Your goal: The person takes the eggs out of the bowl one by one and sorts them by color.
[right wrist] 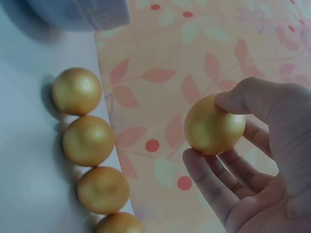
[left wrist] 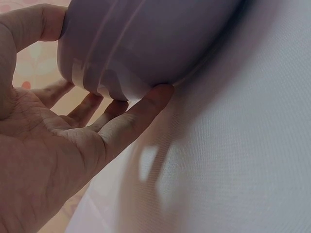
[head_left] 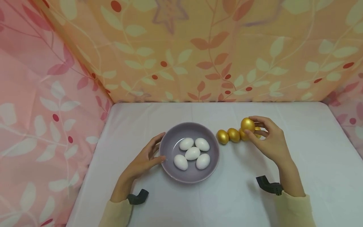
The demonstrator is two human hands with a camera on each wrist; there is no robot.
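Note:
A purple-grey bowl [head_left: 189, 178] stands on the table with several white eggs [head_left: 192, 153] inside. My left hand [head_left: 149, 155] holds the bowl's left side, thumb at the rim. From the left wrist view, the other fingers touch the outer wall [left wrist: 160, 43] low down. To the right of the bowl, my right hand [head_left: 267, 138] pinches a golden egg [head_left: 247, 125] between thumb and fingers. That egg [right wrist: 214, 125] is lifted above a row of several golden eggs [head_left: 233, 135], partly hiding some of them in the head view.
A white cloth covers the table [head_left: 227, 201]. Behind it hangs a yellow leaf-patterned curtain [head_left: 181, 63], with a pink curtain [head_left: 37, 119] along the left side. Each wrist wears a black mount [head_left: 269, 186]. The golden row [right wrist: 88, 141] begins close to the bowl's right side.

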